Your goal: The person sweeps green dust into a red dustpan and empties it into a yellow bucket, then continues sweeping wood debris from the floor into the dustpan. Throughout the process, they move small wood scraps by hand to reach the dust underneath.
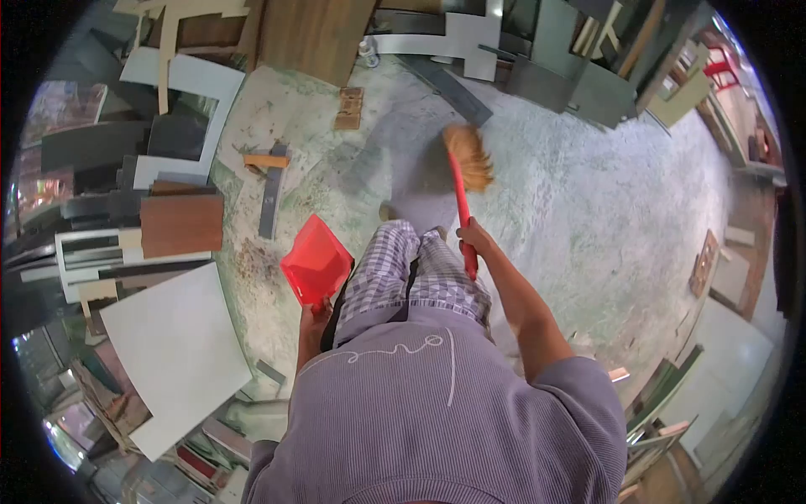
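A red dustpan [317,259] hangs at my left side, its handle gripped in my left hand [316,312]. Closed round the red handle of a hand brush [470,160] is my right hand [475,238]. The brush points forward, its tan bristles over the floor ahead of me and to the right. No debris shows in the part of the pan that faces up. My checked trousers and grey top fill the lower middle of the view.
Boards and white panels [176,353] are piled along the left. A dark strip with an orange-brown piece [267,160] lies on the concrete floor [579,218]. Ahead are a wooden block [348,108], a small bottle [368,53] and a dark plank [445,88]. More boards [730,361] lean at the right.
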The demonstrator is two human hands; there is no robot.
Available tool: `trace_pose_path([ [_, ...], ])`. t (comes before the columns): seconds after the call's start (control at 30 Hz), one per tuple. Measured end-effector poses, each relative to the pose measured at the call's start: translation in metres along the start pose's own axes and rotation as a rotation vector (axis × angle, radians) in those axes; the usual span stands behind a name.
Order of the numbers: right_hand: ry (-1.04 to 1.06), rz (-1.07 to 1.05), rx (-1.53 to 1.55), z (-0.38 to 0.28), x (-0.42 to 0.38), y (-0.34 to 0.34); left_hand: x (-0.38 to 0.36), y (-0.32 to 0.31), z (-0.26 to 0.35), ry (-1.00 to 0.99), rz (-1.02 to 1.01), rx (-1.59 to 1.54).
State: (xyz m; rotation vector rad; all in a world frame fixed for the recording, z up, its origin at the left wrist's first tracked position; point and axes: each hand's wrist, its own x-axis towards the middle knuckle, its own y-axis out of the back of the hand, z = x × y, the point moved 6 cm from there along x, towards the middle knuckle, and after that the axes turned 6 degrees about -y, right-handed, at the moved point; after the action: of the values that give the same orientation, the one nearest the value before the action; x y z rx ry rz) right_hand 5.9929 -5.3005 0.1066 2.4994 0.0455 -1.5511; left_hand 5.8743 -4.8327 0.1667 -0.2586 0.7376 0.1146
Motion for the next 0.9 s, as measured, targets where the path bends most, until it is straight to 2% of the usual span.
trace_pose_path([
  [0.03, 0.018, -0.049, -0.046, -0.007, -0.007, 0.002, -0.005, -0.002, 0.002, -0.064, 0.075, 0.337],
  [0.07, 0.044, -0.078, -0.093, -0.014, -0.015, 0.009, -0.011, -0.013, 0.007, -0.222, 0.092, 0.445],
  [0.1, 0.069, -0.105, -0.137, -0.027, -0.032, 0.018, -0.017, -0.023, 0.015, -0.224, 0.101, 0.438],
  [0.17, 0.073, -0.172, -0.074, -0.062, -0.073, 0.036, -0.032, -0.012, 0.022, 0.11, 0.443, 0.541],
  [0.2, 0.052, -0.162, -0.091, -0.075, -0.084, 0.042, -0.03, 0.005, 0.013, 0.113, 0.445, 0.532],
  [0.27, 0.061, -0.113, -0.232, -0.102, -0.087, 0.05, -0.009, 0.025, -0.011, -0.243, 0.282, 0.167],
  [0.3, 0.071, -0.112, -0.262, -0.119, -0.077, 0.054, -0.004, 0.008, 0.003, -0.251, 0.295, 0.139],
  [0.37, 0.156, -0.005, -0.334, -0.142, -0.051, 0.053, -0.029, -0.059, 0.103, -0.318, 0.372, 0.719],
  [0.4, 0.169, 0.039, -0.37, -0.15, -0.02, 0.053, -0.038, -0.091, 0.14, -0.321, 0.457, 0.376],
  [0.43, 0.082, 0.087, -0.486, -0.162, 0.005, 0.053, -0.026, -0.084, 0.142, -0.317, 0.47, 0.375],
  [0.47, 0.144, 0.071, -0.478, -0.166, 0.041, 0.051, -0.013, -0.066, 0.124, -0.198, 0.503, 0.101],
  [0.53, 0.103, -0.004, -0.546, -0.183, 0.082, 0.044, 0.017, -0.034, 0.083, 0.038, 0.546, -0.441],
  [0.57, 0.074, -0.06, -0.613, -0.194, 0.092, 0.039, 0.035, -0.025, 0.071, 0.148, 0.547, -0.714],
  [0.6, 0.081, -0.075, -0.591, -0.211, 0.069, 0.033, 0.052, -0.023, 0.067, 0.259, 0.532, -0.992],
  [0.63, 0.087, -0.072, -0.597, -0.22, 0.051, 0.039, 0.063, -0.018, 0.071, 0.255, 0.528, -1.0],
  [0.7, 0.117, -0.204, -0.578, -0.223, 0.019, 0.044, 0.076, -0.011, 0.078, 0.225, 0.363, -0.915],
  [0.73, 0.109, -0.21, -0.592, -0.226, 0.0, 0.051, 0.085, -0.007, 0.075, 0.168, 0.215, -0.866],
  [0.83, 0.029, -0.193, -0.594, -0.238, -0.029, 0.059, 0.097, -0.011, 0.083, 0.158, 0.272, -0.85],
  [0.87, 0.043, -0.1, -0.693, -0.246, -0.028, 0.061, 0.096, -0.017, 0.088, 0.205, 0.362, -0.913],
  [0.9, 0.055, -0.005, -0.788, -0.252, -0.027, 0.064, 0.098, -0.018, 0.09, 0.205, 0.362, -0.914],
])
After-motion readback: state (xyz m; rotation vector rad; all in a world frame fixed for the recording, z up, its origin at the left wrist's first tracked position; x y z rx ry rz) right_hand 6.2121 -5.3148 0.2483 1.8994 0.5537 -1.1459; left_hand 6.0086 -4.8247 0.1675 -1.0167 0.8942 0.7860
